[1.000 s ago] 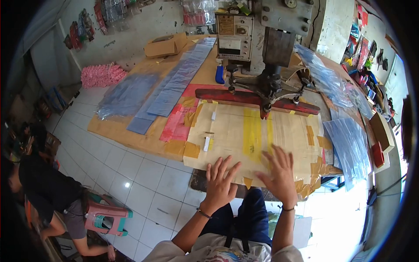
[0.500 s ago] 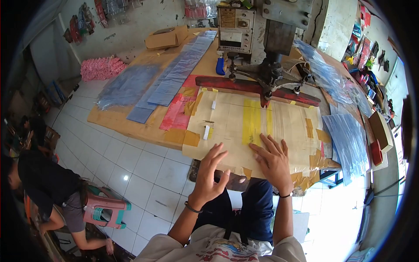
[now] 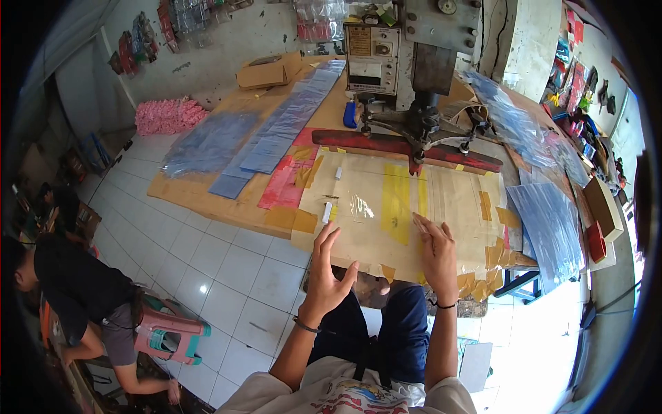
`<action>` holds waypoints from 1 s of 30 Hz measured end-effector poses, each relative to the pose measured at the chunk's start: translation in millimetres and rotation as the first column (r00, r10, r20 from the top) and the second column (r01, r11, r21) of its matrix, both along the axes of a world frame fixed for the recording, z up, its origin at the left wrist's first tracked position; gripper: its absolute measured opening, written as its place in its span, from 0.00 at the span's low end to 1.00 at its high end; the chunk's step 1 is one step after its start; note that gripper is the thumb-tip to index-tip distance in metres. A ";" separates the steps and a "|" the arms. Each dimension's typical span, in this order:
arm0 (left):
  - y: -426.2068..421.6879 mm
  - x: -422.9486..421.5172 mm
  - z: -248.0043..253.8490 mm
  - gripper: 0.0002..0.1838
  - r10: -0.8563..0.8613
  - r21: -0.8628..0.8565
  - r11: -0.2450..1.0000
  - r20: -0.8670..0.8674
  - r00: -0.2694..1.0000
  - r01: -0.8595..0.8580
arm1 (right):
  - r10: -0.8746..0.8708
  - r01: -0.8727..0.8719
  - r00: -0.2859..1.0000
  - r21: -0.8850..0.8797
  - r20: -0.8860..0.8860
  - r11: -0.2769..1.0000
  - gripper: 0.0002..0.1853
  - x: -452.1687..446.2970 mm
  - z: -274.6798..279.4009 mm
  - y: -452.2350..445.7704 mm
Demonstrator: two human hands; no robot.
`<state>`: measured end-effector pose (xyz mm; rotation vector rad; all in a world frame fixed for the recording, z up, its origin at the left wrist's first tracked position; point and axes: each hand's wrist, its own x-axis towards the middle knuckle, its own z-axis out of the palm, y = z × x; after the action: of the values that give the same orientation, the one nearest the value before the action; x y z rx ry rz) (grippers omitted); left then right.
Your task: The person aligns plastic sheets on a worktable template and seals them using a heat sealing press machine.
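Note:
A tan board [image 3: 455,221] patched with brown tape and a yellow strip [image 3: 396,200] lies in front of me under the press. Bright glare [image 3: 360,205] on it suggests a clear plastic sheet, whose edges I cannot make out. My left hand [image 3: 325,276] is at the board's front left, its thumb spread from the fingers, close to a small white block [image 3: 327,212]. Another white block [image 3: 338,173] sits farther back. Over the right half of the board, my right hand [image 3: 438,257] has its fingers extended and close together; nothing shows gripped in either hand.
A press with a red-edged bar [image 3: 400,148] stands behind the board, beside a control box [image 3: 373,58]. Blue plastic sheets lie left [image 3: 276,138] and right [image 3: 548,221]. A co-worker [image 3: 83,290] bends at lower left near a stool [image 3: 169,334].
My right hand has shifted slightly right and turned, its fingers drawing together. My left hand has lowered slightly. Glare has appeared on the board, and the whole view has tilted a little.

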<state>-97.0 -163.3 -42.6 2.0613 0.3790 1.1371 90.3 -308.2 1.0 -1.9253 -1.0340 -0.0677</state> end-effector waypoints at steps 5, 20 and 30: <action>7.1 -2.2 -5.2 0.28 -0.050 0.023 0.998 -0.072 0.996 0.051 | -0.033 0.045 0.995 0.125 -0.097 0.991 0.15 0.8 -3.1 -3.5; 5.3 4.7 -10.2 0.19 0.014 0.162 0.987 -0.143 0.990 0.009 | -0.047 0.011 0.986 0.222 0.158 0.975 0.16 1.8 -18.4 -3.7; 2.6 7.2 -13.0 0.20 0.047 0.177 0.984 -0.149 0.988 -0.020 | 0.021 -0.082 0.949 0.181 0.313 0.980 0.15 -13.1 -18.6 -25.6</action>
<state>-89.8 -160.6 -55.6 2.3128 0.4014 1.0681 77.1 -333.9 -17.6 -1.7435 -1.2361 -0.4384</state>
